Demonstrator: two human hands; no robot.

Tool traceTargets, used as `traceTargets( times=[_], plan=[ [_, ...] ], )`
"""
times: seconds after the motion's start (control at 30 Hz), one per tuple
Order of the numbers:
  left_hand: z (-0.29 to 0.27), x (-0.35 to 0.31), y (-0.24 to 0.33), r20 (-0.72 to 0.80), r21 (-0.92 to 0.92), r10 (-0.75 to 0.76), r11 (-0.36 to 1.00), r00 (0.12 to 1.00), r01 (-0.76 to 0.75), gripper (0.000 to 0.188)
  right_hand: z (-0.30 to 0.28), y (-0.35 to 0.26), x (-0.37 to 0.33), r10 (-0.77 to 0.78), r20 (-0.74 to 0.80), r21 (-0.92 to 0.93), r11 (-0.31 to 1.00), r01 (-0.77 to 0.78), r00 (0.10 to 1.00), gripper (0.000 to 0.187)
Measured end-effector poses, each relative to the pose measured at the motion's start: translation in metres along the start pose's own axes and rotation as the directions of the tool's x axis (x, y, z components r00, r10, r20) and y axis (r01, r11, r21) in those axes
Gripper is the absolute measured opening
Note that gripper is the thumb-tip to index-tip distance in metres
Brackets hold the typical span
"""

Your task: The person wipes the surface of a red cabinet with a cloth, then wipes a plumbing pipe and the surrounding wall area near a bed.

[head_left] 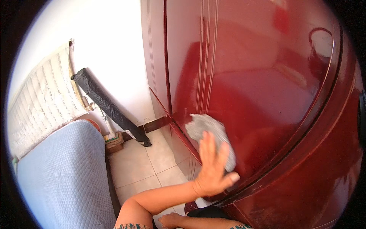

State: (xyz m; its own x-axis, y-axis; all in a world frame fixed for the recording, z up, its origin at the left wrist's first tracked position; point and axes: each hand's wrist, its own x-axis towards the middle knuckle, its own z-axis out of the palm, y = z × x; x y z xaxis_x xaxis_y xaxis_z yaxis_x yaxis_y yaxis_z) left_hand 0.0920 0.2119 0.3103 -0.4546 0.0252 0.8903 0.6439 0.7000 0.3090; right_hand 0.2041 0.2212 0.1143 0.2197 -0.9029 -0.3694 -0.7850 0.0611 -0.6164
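A crumpled grey cloth [215,131] lies against the glossy dark red cabinet door [251,103]. My left hand [214,164] holds it there under stretched, spread fingers, with the thumb pointing to the right. The fingers are slightly blurred, and part of the cloth is hidden behind them. Low at the bottom edge, my right hand [170,220] is curled closed near my body, away from the door. Its fingers are mostly out of sight, so whatever it may hold does not show.
A bed with a light blue quilted cover [65,164] stands at the left. A long black bag [110,103] leans against the white wall beside a pipe and a covered radiator [45,87]. Pale floor tiles [133,168] lie between bed and cabinet. The door surface mirrors the room.
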Motion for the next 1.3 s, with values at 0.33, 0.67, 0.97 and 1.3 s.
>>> traceTargets(
  times=[0.33, 0.67, 0.97, 1.3],
  plan=[
    [-0.039, 0.112, -0.001, -0.048, 0.128, 0.29, 0.951, 0.956, -0.282, 0.066, 0.008, 0.01, 0.0, 0.0, 0.001, 0.036, 0.999, 0.0, 1.0, 0.028],
    [-0.074, 0.149, -0.121, -0.229, -0.245, -0.493, 0.864, 0.839, 0.441, 0.068, 0.004, 0.007, 0.005, -0.018, 0.054, 0.039, 0.999, 0.016, 0.998, 0.033],
    [-0.028, 0.051, -0.075, -0.156, -0.134, -0.399, 0.915, 0.903, 0.381, 0.068, 0.001, 0.007, -0.008, -0.123, -0.029, 0.007, 0.992, 0.123, 0.992, 0.026],
    [-0.034, 0.021, -0.01, -0.163, -0.272, -0.297, 0.93, 0.941, 0.246, 0.057, 0.021, -0.009, 0.01, 0.044, -0.021, -0.095, 0.994, -0.046, 0.999, 0.025]
  ],
)
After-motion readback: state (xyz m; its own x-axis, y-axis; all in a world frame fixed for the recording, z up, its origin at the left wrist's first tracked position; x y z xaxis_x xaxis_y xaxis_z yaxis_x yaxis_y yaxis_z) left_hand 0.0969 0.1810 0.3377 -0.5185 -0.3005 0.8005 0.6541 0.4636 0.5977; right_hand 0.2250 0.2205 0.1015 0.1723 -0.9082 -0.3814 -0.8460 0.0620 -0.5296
